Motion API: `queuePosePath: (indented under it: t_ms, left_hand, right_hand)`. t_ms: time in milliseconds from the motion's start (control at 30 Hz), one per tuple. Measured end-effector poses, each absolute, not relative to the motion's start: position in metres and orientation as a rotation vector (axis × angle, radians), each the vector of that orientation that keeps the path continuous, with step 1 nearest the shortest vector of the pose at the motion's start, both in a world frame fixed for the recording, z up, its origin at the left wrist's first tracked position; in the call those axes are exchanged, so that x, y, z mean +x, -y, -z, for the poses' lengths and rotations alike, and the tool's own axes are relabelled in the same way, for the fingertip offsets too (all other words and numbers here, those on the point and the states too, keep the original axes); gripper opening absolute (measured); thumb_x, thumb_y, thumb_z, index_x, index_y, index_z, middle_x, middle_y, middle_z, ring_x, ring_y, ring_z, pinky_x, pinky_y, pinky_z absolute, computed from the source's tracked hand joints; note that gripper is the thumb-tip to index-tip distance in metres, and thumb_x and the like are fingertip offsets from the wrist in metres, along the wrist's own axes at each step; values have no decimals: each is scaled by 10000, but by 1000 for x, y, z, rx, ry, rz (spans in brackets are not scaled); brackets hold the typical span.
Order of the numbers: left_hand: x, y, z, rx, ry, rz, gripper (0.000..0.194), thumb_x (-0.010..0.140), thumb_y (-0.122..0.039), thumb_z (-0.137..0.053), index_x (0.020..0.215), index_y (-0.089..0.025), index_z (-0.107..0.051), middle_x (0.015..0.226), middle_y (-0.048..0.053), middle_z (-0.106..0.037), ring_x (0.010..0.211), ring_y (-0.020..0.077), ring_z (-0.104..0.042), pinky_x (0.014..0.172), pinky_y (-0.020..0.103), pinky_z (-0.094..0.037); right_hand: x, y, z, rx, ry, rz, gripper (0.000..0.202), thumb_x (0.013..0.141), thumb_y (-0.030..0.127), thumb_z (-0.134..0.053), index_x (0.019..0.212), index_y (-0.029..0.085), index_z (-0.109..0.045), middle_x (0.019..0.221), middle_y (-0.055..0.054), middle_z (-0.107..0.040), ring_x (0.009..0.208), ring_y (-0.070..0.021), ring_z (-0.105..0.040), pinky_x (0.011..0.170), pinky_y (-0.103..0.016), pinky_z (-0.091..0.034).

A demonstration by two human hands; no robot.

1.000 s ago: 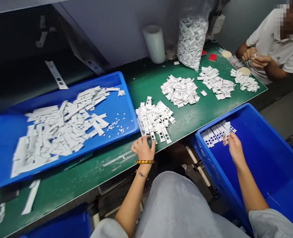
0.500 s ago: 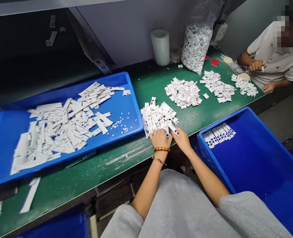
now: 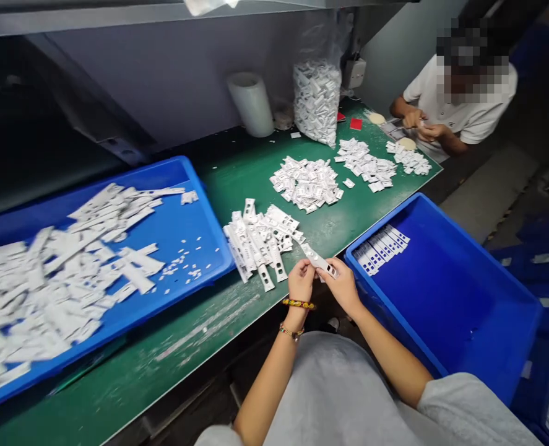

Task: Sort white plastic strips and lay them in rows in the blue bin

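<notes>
Long, flat white plastic strip [image 3: 315,257], now right of the heap of white strips [image 3: 255,241] and over the table edge, apparently singled out for handling: your left hand [image 3: 301,280] curls against it, grip unclear; its long axis slants from far left to near right, windowed end nearest you, gripped by your right hand's [image 3: 343,285] fingers.

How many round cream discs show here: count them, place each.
2: the farther cream disc, right of the fully visible red square; the nearer cream disc, behind the rightmost tabletop pile. Others may be hidden.
</notes>
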State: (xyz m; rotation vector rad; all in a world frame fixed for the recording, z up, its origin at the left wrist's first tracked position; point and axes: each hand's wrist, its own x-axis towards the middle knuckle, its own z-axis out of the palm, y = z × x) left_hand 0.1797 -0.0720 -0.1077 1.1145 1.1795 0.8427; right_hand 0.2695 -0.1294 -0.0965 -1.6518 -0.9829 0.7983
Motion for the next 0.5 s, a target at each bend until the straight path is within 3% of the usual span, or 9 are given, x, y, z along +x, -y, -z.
queuePosePath:
  t_ms: [133, 233, 367, 500]
  left_hand:
    - [164, 76, 105, 1524, -1279, -960, 241, 773, -284, -550, 963, -170, -644, 970, 87, -620, 767, 182, -591, 740, 350, -501]
    - [136, 73, 109, 1936, -1618, -885, 244, 810, -280, -549, 996, -170, -663, 1057, 131, -587, 927, 271, -543, 878, 477, -428]
    - [112, 72, 125, 2187, -1815, -657, 332, 859, -331, -530, 1105, -140, -646, 1157, 190, -553, 1011, 341, -482, 877, 513, -373]
    - [108, 73, 140, 2249, -1829, -674, 344, 872, -336, -515, 1114, -125, -638, 1148, 190, -565, 1016, 334, -480, 876, 473, -365]
  right_hand:
    - [366, 141, 105, -1790, 913, -648, 271, 811, 426, -586, 890, 180, -668, 784, -20, -674, 680, -174, -585, 638, -267, -456]
    - [472, 149, 119, -2188, 853, -379, 292, 806, 392, -582, 952, 160, -680, 868, -52, -704, 740, -192, -609, 669, -270, -463]
    - [576, 157, 149, -2532, 719, -200, 302, 785, 273, -559, 998, 109, -694, 942, -143, -717, 825, -257, -630, 737, -331, -462]
    - [610, 159, 184, -2606, 814, -263, 256, 743, 221, -593, 947, 141, -726, 883, -138, -726, 817, -266, -632, 754, -351, -459]
